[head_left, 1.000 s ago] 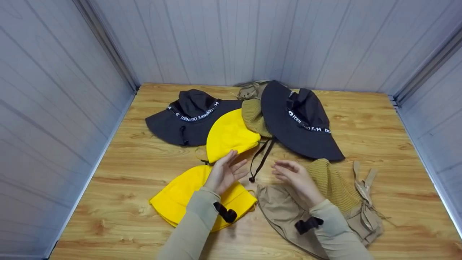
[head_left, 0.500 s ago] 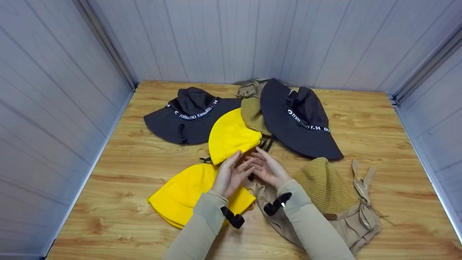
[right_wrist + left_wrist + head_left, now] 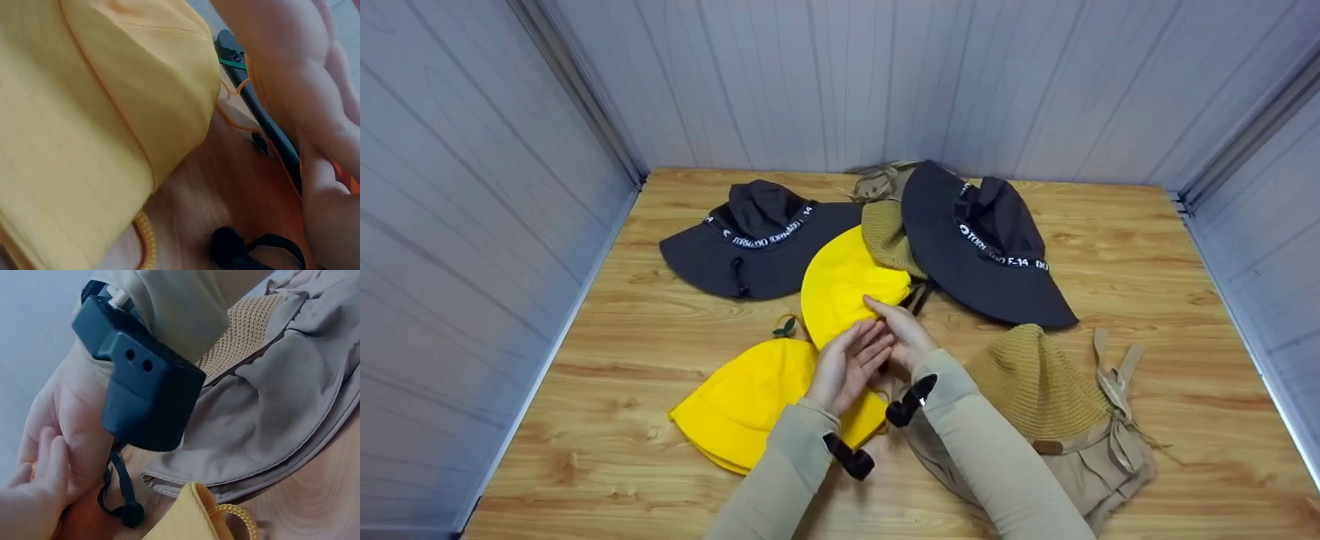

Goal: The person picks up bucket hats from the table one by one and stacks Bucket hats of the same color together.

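Note:
My left hand (image 3: 847,371) is palm up, fingers loosely bent, at the near edge of the upper yellow hat (image 3: 844,281). From the right, my right hand (image 3: 906,337) meets it, its thumb over that hat's near edge; its other fingers are partly hidden. Fingers of the left hand (image 3: 36,503) touch the right palm (image 3: 70,422) in the left wrist view. No grip on the hat can be made out. A second yellow hat (image 3: 742,405) lies partly under the left forearm. A black cord (image 3: 121,478) hangs beside the hands.
Two dark brimmed hats (image 3: 817,259) (image 3: 990,277) lie at the back, overlapping a knitted mustard hat (image 3: 889,236). At the right is a beige hat (image 3: 1095,480) with a knitted mustard crown (image 3: 1035,382). Panel walls (image 3: 847,82) surround the wooden table (image 3: 607,450).
The right hand has moved left from above the beige hat to meet the left hand, which shifted slightly right. The upper yellow hat has shifted a little right, showing a green leaf tag beside it.

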Action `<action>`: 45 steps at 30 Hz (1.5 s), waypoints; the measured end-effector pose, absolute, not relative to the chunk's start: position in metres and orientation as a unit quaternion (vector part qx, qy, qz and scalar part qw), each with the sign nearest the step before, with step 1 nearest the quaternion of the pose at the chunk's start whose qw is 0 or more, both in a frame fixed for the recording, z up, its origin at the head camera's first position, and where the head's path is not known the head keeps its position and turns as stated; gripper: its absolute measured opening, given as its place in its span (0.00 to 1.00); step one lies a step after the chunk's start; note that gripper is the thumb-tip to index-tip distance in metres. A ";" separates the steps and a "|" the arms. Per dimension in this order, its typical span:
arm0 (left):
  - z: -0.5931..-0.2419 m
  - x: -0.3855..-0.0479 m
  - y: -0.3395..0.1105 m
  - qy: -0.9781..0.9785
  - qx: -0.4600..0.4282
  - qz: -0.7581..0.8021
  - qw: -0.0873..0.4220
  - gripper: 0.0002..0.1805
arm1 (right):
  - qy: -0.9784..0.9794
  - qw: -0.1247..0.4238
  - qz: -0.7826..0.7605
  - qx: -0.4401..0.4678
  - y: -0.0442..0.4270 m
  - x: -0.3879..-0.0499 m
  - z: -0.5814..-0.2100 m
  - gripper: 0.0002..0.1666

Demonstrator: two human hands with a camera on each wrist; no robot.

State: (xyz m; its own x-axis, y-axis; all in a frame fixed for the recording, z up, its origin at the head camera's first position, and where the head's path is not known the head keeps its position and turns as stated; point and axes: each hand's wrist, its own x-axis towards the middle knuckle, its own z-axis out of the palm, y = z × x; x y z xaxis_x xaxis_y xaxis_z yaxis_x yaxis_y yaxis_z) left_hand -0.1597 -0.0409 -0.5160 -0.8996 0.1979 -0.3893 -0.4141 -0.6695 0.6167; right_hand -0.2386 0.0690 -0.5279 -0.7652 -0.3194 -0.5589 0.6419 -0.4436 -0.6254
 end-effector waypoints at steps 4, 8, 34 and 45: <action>-0.519 -0.158 -0.040 0.383 -0.159 0.887 0.201 0.30 | 0.459 0.285 -0.823 0.174 0.073 -0.240 -0.527 0.11; -0.522 -0.156 -0.043 0.393 -0.178 0.873 0.226 0.42 | 0.416 0.290 -0.849 0.149 0.076 -0.240 -0.524 0.07; -0.497 -0.178 -0.075 0.315 -0.114 0.927 0.168 0.36 | 0.373 0.325 -0.868 0.043 0.111 -0.218 -0.501 0.18; -0.497 -0.175 -0.079 0.349 -0.109 0.913 0.182 0.28 | 0.398 0.355 -0.846 0.005 0.136 -0.210 -0.498 0.18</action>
State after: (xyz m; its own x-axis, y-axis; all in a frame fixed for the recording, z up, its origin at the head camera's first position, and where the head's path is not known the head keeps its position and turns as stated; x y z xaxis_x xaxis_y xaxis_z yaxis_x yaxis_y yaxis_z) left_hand -0.1749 -0.0789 -0.4966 -0.9099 0.2562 -0.3264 -0.4086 -0.6902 0.5972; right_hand -0.2095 0.1361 -0.4981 -0.7482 -0.5966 -0.2902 0.6042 -0.4322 -0.6695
